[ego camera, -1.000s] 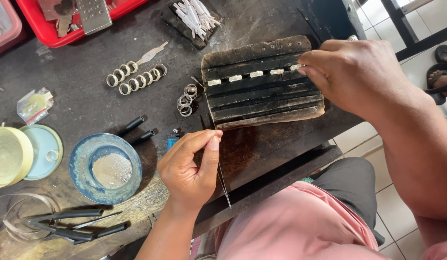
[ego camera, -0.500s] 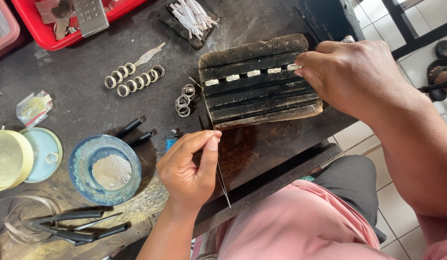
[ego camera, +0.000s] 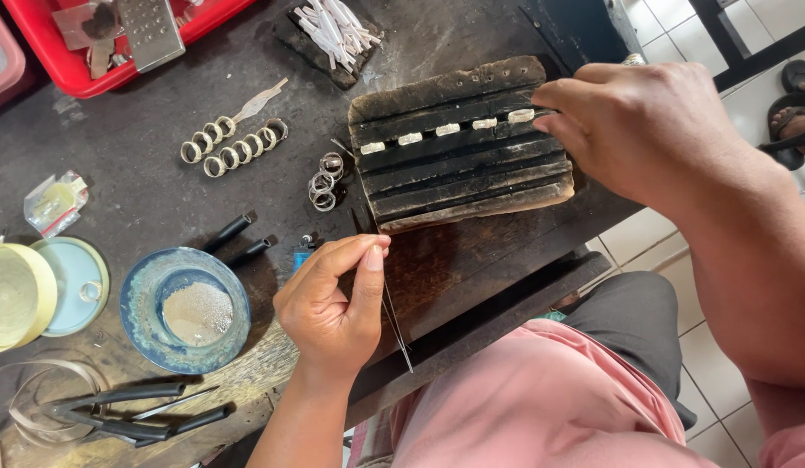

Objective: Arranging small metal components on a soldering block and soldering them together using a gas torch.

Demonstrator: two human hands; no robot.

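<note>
Charred grooved block steadied by right hand, grip unclear; left hand pinching thin wire.

A small clear plastic packet with yellowish contents was seen crumpled, lying well apart from the left hand, beyond the blue dish.

Dark bench, pale metal, pink cloth

The workbench is charred black, worn brown near its lower edge. The grooved block at upper centre is sooty black with brown edges, holding whitish-silver pieces. Silver rings lie at upper left. A red tray sits in the top left corner; a mottled blue-green dish and pale yellow lid at left. Clothing at the bottom is pink.
</note>
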